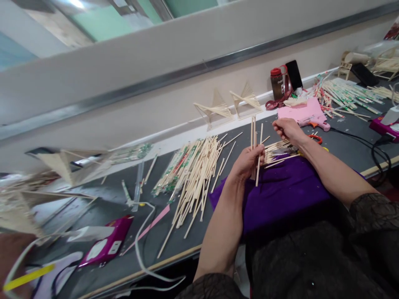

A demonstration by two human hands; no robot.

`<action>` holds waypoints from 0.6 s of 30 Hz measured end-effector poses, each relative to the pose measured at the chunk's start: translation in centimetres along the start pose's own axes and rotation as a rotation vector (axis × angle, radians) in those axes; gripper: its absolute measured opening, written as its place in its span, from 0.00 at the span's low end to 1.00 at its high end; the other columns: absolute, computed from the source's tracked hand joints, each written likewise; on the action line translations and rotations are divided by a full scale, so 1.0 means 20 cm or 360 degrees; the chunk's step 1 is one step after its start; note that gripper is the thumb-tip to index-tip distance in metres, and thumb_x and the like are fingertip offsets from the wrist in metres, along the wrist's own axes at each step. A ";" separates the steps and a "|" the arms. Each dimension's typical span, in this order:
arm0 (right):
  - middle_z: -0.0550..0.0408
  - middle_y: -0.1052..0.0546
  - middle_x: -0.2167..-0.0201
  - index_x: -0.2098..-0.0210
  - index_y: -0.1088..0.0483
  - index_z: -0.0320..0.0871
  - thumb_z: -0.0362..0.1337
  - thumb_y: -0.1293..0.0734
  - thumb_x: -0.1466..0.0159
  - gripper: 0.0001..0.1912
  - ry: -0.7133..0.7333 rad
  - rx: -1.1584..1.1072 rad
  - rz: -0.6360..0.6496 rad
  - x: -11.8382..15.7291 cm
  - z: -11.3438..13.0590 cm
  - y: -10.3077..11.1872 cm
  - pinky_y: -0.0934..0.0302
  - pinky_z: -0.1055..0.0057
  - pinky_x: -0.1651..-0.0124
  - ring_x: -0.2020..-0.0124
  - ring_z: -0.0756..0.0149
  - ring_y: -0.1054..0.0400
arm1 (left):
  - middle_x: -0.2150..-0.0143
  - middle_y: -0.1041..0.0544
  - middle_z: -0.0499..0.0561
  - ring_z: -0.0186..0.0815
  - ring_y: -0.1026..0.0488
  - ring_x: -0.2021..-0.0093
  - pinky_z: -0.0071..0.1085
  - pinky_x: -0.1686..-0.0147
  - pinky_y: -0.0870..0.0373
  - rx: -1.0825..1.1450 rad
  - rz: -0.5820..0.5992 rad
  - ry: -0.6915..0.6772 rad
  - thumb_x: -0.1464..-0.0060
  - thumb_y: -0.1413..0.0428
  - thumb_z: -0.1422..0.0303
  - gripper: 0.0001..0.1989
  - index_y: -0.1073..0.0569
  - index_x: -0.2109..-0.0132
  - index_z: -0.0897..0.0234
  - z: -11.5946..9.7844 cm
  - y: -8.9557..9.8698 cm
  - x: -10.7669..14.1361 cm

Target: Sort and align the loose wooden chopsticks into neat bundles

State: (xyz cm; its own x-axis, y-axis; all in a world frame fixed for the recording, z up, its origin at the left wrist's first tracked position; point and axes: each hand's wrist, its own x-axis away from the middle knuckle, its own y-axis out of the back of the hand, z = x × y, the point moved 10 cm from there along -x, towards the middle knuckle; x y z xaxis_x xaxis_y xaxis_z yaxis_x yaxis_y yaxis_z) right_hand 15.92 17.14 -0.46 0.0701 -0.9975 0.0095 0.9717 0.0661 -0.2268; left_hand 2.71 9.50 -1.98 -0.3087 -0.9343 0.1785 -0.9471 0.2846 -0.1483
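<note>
My left hand (249, 161) is closed around a few wooden chopsticks (260, 139), which stand nearly upright above a purple cloth (286, 197). To its right, my right hand (289, 131) hovers with the fingers curled in and the thumb against them. Whatever it may pinch is too small or hidden to tell. Between the hands, more loose chopsticks (279, 162) lie on the cloth beside scissors (316, 138) with red-orange handles, partly covered by my right arm. A pink glue gun (323, 124) rests just beyond my right wrist.
Left of the cloth lies a large chopstick pile (199, 178) beside wrapped chopsticks (177, 170). Stick models (215, 109) lean at the wall. A bottle (277, 85) and pink paper (304, 111) sit behind. Cables (361, 139) cross the right; a magenta box (107, 243) sits front left.
</note>
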 end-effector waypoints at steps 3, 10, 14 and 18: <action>0.60 0.32 0.80 0.73 0.34 0.37 0.29 0.40 0.36 0.09 0.0002 -0.0090 0.0077 0.01 0.03 -0.01 0.55 0.82 0.87 0.85 0.81 0.44 | 0.85 0.33 0.44 0.30 0.30 0.83 0.21 0.86 0.41 -0.0103 -0.0023 0.0022 0.52 0.41 0.55 0.17 0.34 0.73 0.65 0.02 0.00 0.00; 0.60 0.30 0.78 0.67 0.31 0.38 0.26 0.36 0.39 0.03 0.0061 -0.0120 0.0189 0.06 0.08 -0.09 0.53 0.82 0.85 0.83 0.80 0.42 | 0.85 0.31 0.44 0.29 0.33 0.87 0.21 0.88 0.43 -0.0440 -0.0179 0.0036 0.46 0.46 0.61 0.10 0.32 0.69 0.64 0.03 0.04 0.00; 0.63 0.36 0.81 0.70 0.32 0.39 0.37 0.33 0.38 0.08 0.0065 -0.0090 0.0272 0.08 0.08 -0.14 0.57 0.81 0.86 0.85 0.81 0.47 | 0.85 0.31 0.44 0.28 0.34 0.88 0.22 0.88 0.45 -0.0560 -0.0192 0.0066 0.46 0.46 0.63 0.08 0.33 0.69 0.63 0.06 0.03 0.00; 0.66 0.40 0.84 0.72 0.32 0.38 0.39 0.31 0.42 0.10 0.0161 -0.0120 0.0412 0.11 0.10 -0.19 0.62 0.80 0.86 0.86 0.81 0.52 | 0.85 0.33 0.42 0.26 0.36 0.88 0.21 0.87 0.43 -0.0610 -0.0182 0.0081 0.48 0.45 0.65 0.07 0.34 0.69 0.64 0.07 0.01 0.01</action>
State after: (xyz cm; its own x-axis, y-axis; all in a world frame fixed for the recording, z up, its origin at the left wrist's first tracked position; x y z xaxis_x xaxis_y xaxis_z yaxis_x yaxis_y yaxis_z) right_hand 12.78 14.78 2.45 0.2873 -0.9453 -0.1545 0.9045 0.3208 -0.2810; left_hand 2.54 9.03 -3.23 -0.1945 -0.9554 0.2223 -0.9367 0.2482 0.2471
